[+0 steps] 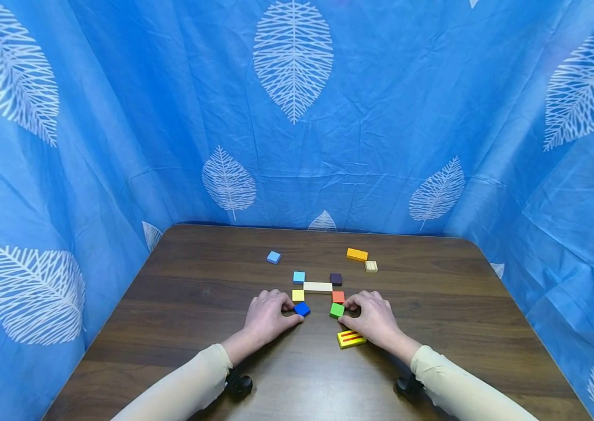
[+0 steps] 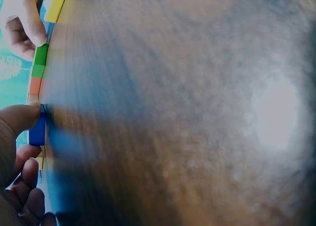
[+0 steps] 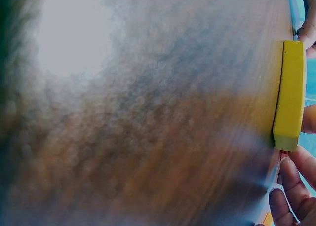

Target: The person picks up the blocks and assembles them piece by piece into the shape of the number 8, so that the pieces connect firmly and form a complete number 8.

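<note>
With the red-striped yellow block lying just nearer than the right grip, the left hand is pinching the dark-blue block and the right hand is grasping the green block, seemingly aligning both. The next move is probably calling for squaring them to the plain yellow block and orange-red block just beyond the grips, though contact there is staying hard to judge.
</note>
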{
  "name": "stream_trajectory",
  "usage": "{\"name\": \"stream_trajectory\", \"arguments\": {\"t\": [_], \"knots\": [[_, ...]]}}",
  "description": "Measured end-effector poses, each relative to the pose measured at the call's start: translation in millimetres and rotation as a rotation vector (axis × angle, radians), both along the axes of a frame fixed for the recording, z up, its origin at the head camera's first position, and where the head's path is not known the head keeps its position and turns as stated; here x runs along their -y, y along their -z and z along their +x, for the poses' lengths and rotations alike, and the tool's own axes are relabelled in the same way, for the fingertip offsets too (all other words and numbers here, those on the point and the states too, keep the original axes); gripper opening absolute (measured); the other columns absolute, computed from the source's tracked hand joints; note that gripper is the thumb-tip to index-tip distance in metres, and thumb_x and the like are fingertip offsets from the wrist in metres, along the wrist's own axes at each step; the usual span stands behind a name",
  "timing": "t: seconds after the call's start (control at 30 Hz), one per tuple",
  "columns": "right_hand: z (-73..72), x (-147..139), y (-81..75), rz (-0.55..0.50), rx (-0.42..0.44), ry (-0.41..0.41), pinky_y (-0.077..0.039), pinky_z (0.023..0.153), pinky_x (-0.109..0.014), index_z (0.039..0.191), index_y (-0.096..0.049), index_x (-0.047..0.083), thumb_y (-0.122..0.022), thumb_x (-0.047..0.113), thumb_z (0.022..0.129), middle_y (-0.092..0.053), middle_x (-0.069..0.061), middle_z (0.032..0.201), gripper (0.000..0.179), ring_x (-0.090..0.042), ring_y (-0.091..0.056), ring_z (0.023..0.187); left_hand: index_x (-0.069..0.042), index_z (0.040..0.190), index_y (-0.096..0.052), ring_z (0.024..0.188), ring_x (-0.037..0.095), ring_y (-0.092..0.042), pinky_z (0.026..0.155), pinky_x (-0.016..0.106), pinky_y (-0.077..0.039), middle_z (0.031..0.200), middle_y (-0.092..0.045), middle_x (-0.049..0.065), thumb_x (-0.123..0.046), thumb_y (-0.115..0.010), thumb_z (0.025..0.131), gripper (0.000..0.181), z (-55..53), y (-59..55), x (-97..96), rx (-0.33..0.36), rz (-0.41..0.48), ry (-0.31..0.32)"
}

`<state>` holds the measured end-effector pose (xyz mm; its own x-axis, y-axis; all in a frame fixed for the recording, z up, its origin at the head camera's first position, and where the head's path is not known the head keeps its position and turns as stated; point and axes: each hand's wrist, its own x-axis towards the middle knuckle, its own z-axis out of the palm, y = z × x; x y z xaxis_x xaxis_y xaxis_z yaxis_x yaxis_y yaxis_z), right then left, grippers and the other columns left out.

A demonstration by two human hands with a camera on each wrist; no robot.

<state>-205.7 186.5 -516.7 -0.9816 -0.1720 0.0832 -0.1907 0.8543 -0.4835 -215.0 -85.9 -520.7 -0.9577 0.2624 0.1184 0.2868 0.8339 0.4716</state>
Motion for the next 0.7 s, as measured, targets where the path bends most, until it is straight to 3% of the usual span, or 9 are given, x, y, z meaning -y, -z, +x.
{"name": "stream_trajectory", "arguments": {"t": [0.7], "knots": [[0.9,-0.6,1.6,-0.007,-0.01,-0.001,-0.038,0.085,-0.048,0.095,-0.075,0.022,-0.087,0.035,0.078,-0.06,0.011,0.089,0.025,-0.018,-0.052,0.096,-0.023,0.089,-0.072,0.085,0.015,-0.051,0.075,0.035,-0.039,0.089,-0.061,-0.01,-0.049,-0.084,0.081,0.03,1.6,0.0,2.5,-0.017,0.002,0.019]]}}
